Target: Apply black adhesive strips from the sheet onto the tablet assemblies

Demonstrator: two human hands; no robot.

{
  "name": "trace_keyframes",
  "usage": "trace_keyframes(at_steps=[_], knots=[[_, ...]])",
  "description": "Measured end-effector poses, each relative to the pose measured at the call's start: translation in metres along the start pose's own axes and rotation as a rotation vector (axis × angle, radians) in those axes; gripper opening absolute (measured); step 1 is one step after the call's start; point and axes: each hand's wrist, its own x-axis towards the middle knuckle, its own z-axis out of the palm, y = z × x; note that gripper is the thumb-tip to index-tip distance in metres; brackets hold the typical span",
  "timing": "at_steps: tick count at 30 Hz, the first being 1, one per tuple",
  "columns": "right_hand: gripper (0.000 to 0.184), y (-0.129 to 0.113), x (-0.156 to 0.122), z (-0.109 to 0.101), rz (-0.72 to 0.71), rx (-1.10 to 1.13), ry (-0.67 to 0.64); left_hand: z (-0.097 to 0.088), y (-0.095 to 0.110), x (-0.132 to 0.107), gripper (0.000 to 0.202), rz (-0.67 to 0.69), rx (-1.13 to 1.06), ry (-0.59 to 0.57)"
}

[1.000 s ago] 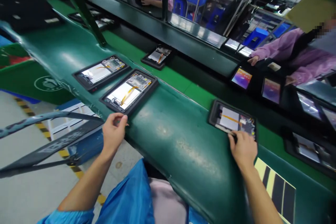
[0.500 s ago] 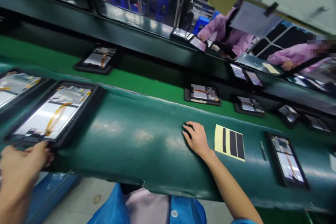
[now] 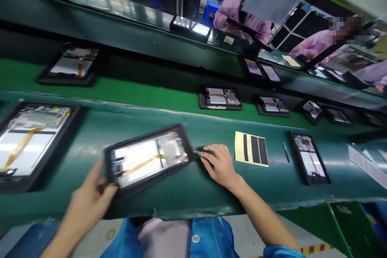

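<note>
My left hand (image 3: 90, 197) grips the near left corner of an open-backed tablet (image 3: 148, 159) in a black frame, with a silver plate and an orange ribbon cable showing. The tablet lies tilted on the dark green bench (image 3: 181, 193) in front of me. My right hand (image 3: 219, 163) rests on the bench just right of the tablet, fingers curled down and pointing at its right edge; whether they hold anything is unclear. A second open tablet (image 3: 30, 141) lies at the far left.
A yellow sheet with black strips (image 3: 251, 149) lies right of my right hand, then a thin tool (image 3: 286, 152) and another tablet (image 3: 308, 157). Several tablets ride the green conveyor (image 3: 136, 94) behind. People in pink coats (image 3: 238, 12) work on the far side.
My left hand has pulled one tablet from the far left toward the middle, in front of me. The view has swung right; my right hand stays on the bench.
</note>
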Motion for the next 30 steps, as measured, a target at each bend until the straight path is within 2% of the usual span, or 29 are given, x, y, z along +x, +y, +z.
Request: trace_keyframes(at_steps=[2,4,6,9,13,18,21,30], knots=[[0.019,-0.014,0.002,-0.002,-0.044,0.035,-0.016,0.031,0.015,-0.002,0.077,0.060,-0.008,-0.177],[0.020,-0.028,0.003,-0.002,-0.099,0.075,-0.048,0.054,0.032,-0.005,0.078,0.160,0.016,-0.273],[0.020,-0.039,0.004,0.003,-0.152,0.099,-0.088,0.067,0.047,-0.008,0.076,0.225,0.039,-0.340],[0.021,-0.050,0.009,0.014,-0.213,0.071,-0.172,0.073,0.056,-0.012,0.073,0.260,0.062,-0.381],[0.033,-0.055,0.018,0.029,-0.272,-0.026,-0.325,0.070,0.054,-0.010,0.064,0.271,0.104,-0.345],[0.045,-0.056,0.020,0.037,-0.225,-0.102,-0.395,0.074,0.066,-0.006,0.027,0.306,0.296,-0.152],[0.045,-0.056,0.017,0.038,-0.175,-0.141,-0.396,0.081,0.077,-0.002,0.014,0.340,0.325,-0.148],[0.047,-0.057,0.015,0.039,-0.129,-0.153,-0.390,0.084,0.088,0.005,0.009,0.377,0.386,-0.173]])
